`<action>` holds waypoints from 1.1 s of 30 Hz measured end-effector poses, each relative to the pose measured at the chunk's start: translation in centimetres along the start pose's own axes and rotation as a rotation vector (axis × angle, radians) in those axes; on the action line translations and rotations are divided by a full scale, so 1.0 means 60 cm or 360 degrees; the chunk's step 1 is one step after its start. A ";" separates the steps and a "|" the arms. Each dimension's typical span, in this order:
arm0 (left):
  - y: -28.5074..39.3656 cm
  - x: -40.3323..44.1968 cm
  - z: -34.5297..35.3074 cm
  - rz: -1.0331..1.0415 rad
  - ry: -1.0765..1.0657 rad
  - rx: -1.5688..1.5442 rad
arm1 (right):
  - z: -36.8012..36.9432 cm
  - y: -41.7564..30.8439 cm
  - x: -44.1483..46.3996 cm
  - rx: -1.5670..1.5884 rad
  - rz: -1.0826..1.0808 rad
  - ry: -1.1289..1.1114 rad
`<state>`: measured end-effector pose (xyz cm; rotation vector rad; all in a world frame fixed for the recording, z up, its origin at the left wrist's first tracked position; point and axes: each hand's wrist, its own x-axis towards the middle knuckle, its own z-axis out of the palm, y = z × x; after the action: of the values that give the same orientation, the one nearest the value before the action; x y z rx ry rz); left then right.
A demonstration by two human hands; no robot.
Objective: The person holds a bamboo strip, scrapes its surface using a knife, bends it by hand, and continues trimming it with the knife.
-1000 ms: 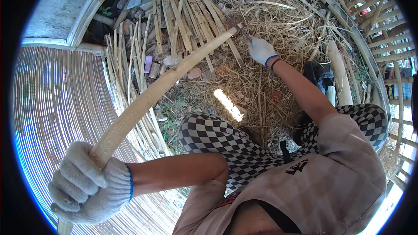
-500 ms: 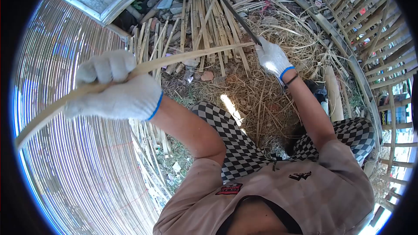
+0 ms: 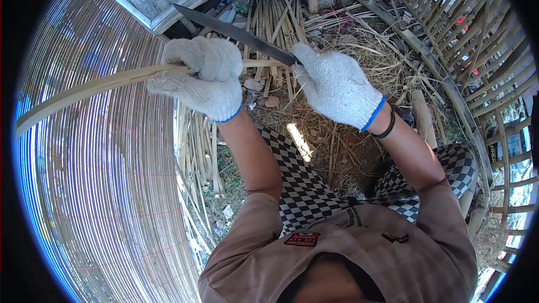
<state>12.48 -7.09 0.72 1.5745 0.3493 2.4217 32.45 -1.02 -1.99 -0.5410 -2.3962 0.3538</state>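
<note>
A long pale bamboo strip [image 3: 95, 85] runs from the far left edge through my left hand [image 3: 203, 76], which is gloved in white and closed round it. The strip's other end reaches my right hand [image 3: 338, 87], also gloved. That hand is wrapped round the handle of a long dark knife [image 3: 238, 35], its handle hidden by the glove. The blade points up and to the left, above the strip and beyond my left hand. Whether the blade touches the strip near my right fingers cannot be made out.
Split bamboo sticks [image 3: 261, 19] lie on the ground at the top, more [image 3: 196, 148] at centre left. A slatted bamboo screen [image 3: 106, 179] fills the left. Shavings [image 3: 359, 50] cover the ground beyond my right hand. A bamboo lattice [image 3: 477, 39] curves along the right.
Both hands have come closer together, my right hand nearer to my body and leftward. My left hand has risen and shifted along the strip. The knife blade now shows in full, pointing left.
</note>
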 end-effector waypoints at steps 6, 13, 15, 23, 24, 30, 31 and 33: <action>-0.035 -0.037 -0.076 0.0026 0.0686 0.0626 | 0.016 -0.028 -0.020 -0.0030 0.0059 0.0109; -0.018 -0.012 -0.043 0.0132 0.0276 0.0391 | 0.016 -0.043 -0.027 -0.0020 0.0063 0.0118; -0.011 -0.004 0.018 0.0154 0.0441 0.0441 | 0.025 -0.041 -0.028 -0.0030 0.0048 0.0126; -0.016 -0.003 -0.008 0.0182 0.0138 0.0267 | 0.051 -0.031 -0.025 -0.0003 -0.0013 0.0273; -0.014 0.009 -0.019 0.0071 -0.0142 -0.0121 | 0.053 -0.037 -0.022 -0.0015 0.0043 0.0257; -0.009 0.006 -0.021 0.0146 -0.0205 0.0169 | 0.062 -0.029 -0.018 -0.0106 -0.0014 0.0229; -0.009 0.011 -0.020 0.0157 -0.0253 0.0145 | 0.067 -0.020 -0.018 -0.0092 0.0002 0.0219; -0.009 -0.003 0.008 0.0287 0.0101 0.0422 | 0.052 -0.035 -0.022 -0.0209 0.0046 0.0189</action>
<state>13.05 -6.58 0.58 1.7035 0.5856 2.6584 30.76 -3.82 -4.29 -0.6387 -2.3096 0.1721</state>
